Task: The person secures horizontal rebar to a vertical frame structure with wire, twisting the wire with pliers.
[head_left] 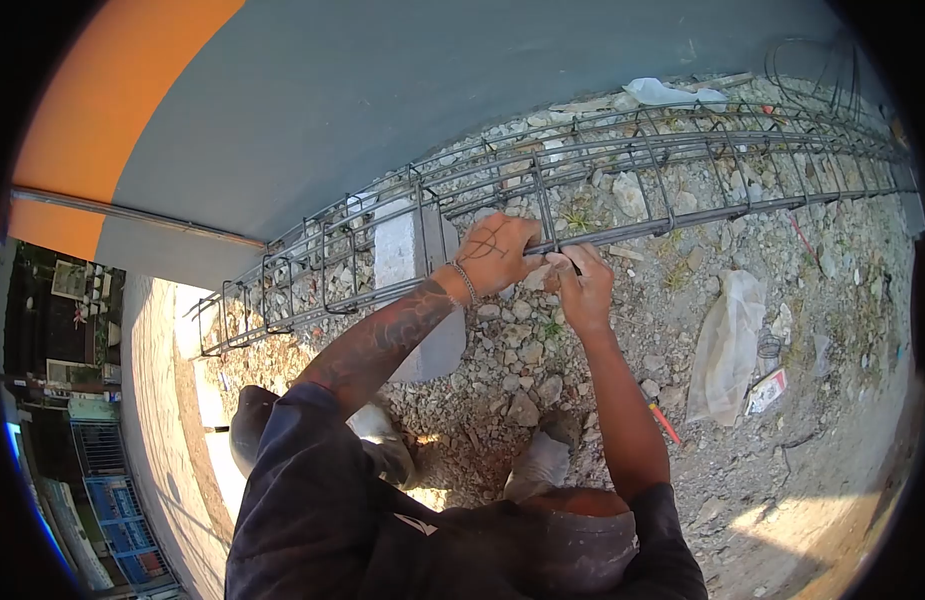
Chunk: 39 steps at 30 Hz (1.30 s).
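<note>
A long rebar cage (632, 232) of bars and square stirrups runs across the view above rubble. My left hand (494, 254) is closed round its near lower bar beside a stirrup (543, 205); a bracelet circles that wrist. Right next to it, my right hand (586, 290) is pinched closed at the same bar. A small dark piece shows between its fingers, too small to name. Under the cage, left of my hands, a grey concrete block (400, 245) stands crosswise and props up the bars.
Behind the cage rises a grey and orange wall (312, 110). Broken stones (522, 408) cover the ground around my boots. At right lie a translucent plastic sheet (730, 345), a small white packet (767, 391) and a red-handled tool (666, 422). Wire loops (817, 75) stand at the far right.
</note>
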### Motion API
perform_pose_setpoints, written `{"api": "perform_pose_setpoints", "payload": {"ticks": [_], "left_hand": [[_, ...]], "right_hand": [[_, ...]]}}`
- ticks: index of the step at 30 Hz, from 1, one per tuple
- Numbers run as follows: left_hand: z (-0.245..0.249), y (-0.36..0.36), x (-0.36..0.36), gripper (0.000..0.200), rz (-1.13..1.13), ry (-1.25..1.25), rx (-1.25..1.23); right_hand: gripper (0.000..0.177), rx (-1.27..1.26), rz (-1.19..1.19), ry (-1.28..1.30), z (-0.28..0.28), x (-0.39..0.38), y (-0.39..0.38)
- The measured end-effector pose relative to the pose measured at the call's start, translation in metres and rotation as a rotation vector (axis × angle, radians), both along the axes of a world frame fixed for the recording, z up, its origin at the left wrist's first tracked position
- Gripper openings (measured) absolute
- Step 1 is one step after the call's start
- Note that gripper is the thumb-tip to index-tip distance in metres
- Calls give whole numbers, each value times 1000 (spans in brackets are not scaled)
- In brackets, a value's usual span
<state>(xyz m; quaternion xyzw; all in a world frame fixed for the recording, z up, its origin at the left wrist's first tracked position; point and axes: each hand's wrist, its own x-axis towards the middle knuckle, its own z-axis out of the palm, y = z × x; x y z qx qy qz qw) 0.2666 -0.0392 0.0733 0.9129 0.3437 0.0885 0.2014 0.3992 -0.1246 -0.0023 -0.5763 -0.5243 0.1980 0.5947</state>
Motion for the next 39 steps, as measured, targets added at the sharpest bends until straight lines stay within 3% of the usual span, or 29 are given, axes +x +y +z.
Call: {"api": "perform_pose_setpoints", "payload": {"ticks": [5,12,14,15,17,20,22,24,25,27,31,33,37,39], "left_hand": [[-12,-13,5,21,108,56,331],[-16,-14,9,22,289,103,114],[-31,1,6,19,131,-181,-88],[-25,8,4,19,131,-178,-81],[-2,22,2,21,114,-180,-866],[18,18,10,21,427,-308,-1132],[11,12,15,18,398,-313,-955],[8,-2,15,17,323,-287,-632],[2,-10,17,17,287,-278,-651],[-4,-20,13,20,303,-465,-250],[3,-7,11,15,306,-343,-412],[1,10,11,15,381,-357,-754],[-7,15,11,13,235,-397,-792],[-11,15,9,13,233,-440,-831]], "right_hand": [[13,59,-51,-28,2,-1,0],[17,-9,-188,-31,9,-20,-1],[18,33,-168,-39,7,-19,1],[19,51,-169,-62,6,-18,1],[19,71,-192,-43,6,-23,1],[19,23,-175,35,8,-23,-2],[15,124,-227,-125,-5,-19,2],[11,91,-217,-36,-4,-21,-1],[11,77,-254,-45,-3,-19,-2],[10,81,-216,-44,-2,-22,0],[13,72,-223,-56,-3,-21,-2],[12,85,-225,-34,-1,-21,0],[12,80,-236,-28,-1,-22,0],[12,-5,-201,96,2,-23,-2]]}}
